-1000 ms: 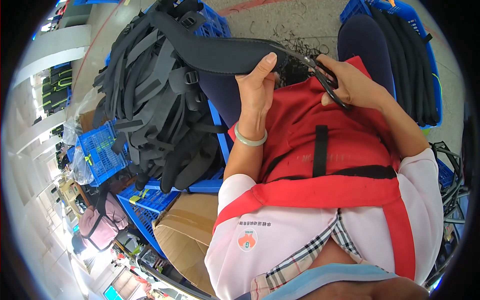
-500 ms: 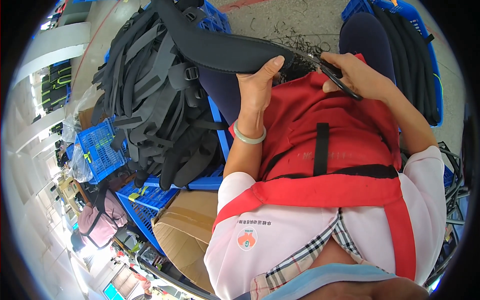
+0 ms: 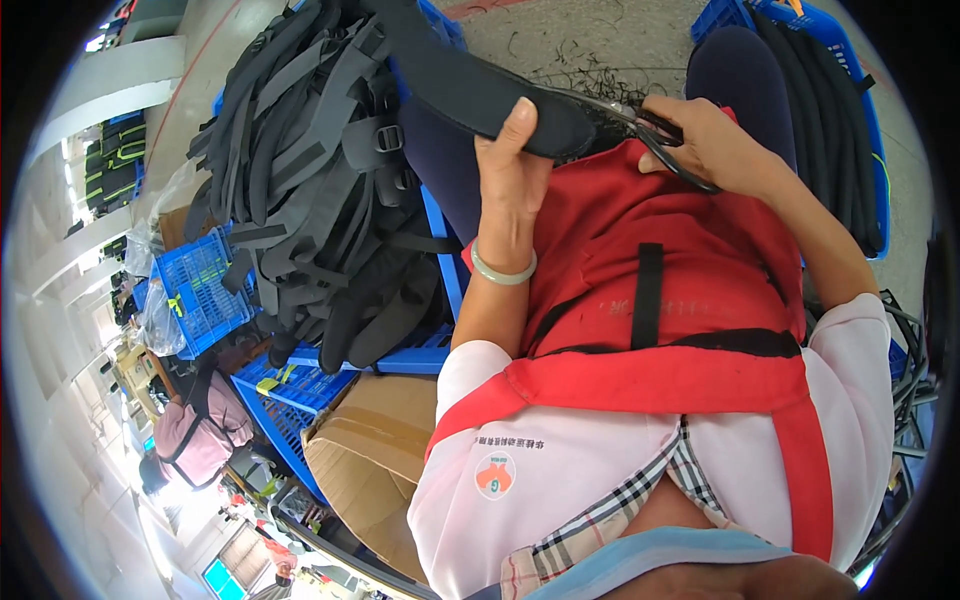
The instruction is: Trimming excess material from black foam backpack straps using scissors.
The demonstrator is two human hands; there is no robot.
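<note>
Head view looks straight down on a seated person in a red apron (image 3: 640, 230) over a pale pink top. At about twelve o'clock from the lap, the left hand (image 3: 512, 190) grips a long black padded strap (image 3: 480, 85), thumb lying over its upper face and fingers curled beneath, close to the strap's rounded end. That strap runs from the hand up toward eleven o'clock, out past the top of the frame. At one o'clock the right hand (image 3: 710, 145) is closed through the black handles of a pair of scissors (image 3: 650, 135), whose blades point toward nine o'clock and meet the rounded end of the strap; whether the blades are parted or shut cannot be told. A pale green bangle (image 3: 503, 272) sits on the left wrist. At ten o'clock a heap of grey and black straps (image 3: 320, 200) is piled over a blue plastic crate (image 3: 440, 250), just beside the person's left knee. At one to two o'clock another blue crate (image 3: 860, 130) holds more black straps, near the right forearm. Dark thread clippings (image 3: 590, 70) litter the floor at twelve o'clock. At seven o'clock a brown cardboard box (image 3: 370, 450) lies below the crate
</note>
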